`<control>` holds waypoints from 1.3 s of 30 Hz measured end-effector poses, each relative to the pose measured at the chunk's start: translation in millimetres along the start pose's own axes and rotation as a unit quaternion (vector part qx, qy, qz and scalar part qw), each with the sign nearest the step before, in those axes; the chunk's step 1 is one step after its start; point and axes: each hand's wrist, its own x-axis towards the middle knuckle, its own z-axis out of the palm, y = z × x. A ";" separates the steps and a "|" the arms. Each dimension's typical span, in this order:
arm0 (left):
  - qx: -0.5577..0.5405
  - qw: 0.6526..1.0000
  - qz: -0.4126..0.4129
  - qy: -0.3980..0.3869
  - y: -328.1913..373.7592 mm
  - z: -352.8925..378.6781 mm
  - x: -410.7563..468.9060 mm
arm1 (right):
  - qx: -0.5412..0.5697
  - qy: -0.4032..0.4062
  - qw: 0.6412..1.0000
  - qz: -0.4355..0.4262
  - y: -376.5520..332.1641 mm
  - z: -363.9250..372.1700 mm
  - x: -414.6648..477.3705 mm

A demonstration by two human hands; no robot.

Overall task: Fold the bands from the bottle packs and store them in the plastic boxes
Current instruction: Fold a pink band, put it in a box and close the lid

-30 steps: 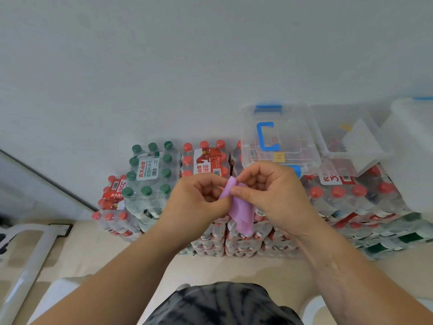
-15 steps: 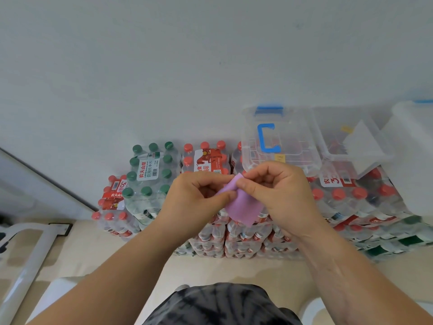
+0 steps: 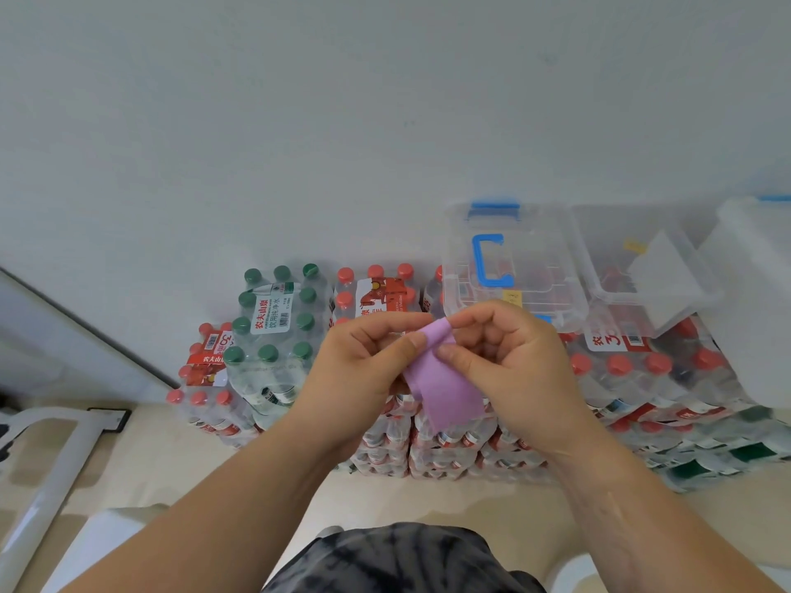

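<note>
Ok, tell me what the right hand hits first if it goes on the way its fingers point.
The right hand points to the person's left. Past the purple band both hands pinch, it would likely meet the left hand first, if depths match.

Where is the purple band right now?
In the head view the band is mid-frame, pinched at its top between the left hand and right hand, hanging before the bottle packs, just below the lidded box with the blue handle.
</note>
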 end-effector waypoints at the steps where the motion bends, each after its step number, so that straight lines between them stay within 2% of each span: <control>1: 0.014 1.000 0.004 0.008 -0.2 0.0 1.0 | 0.003 0.002 1.000 0.003 -0.5 -0.6 0.2; 9: 0.087 0.995 0.048 0.013 -4.5 -2.4 6.5 | 0.016 0.029 0.999 0.011 -0.2 -6.6 3.6; 14: 0.057 0.997 0.048 -0.010 -3.3 0.9 6.4 | 0.012 0.070 0.997 0.004 -4.5 -2.0 2.0; 17: 0.017 0.999 0.026 0.009 -5.6 3.0 7.2 | 0.034 0.079 0.996 0.012 0.7 -2.1 3.2; 23: 0.003 1.000 0.010 0.010 -5.1 3.0 9.9 | 0.049 0.078 0.996 0.018 3.9 -0.7 3.5; 28: 0.002 1.000 0.011 0.006 -6.8 2.4 10.5 | 0.006 0.082 0.996 0.029 2.7 -0.4 2.2; 35: 0.014 0.999 -0.026 0.020 -13.5 1.1 11.9 | 0.042 0.080 0.995 0.029 9.5 -2.8 3.0; 39: -0.017 0.999 -0.029 0.023 -15.1 2.6 12.9 | 0.056 0.086 0.994 0.039 8.9 -2.9 -0.3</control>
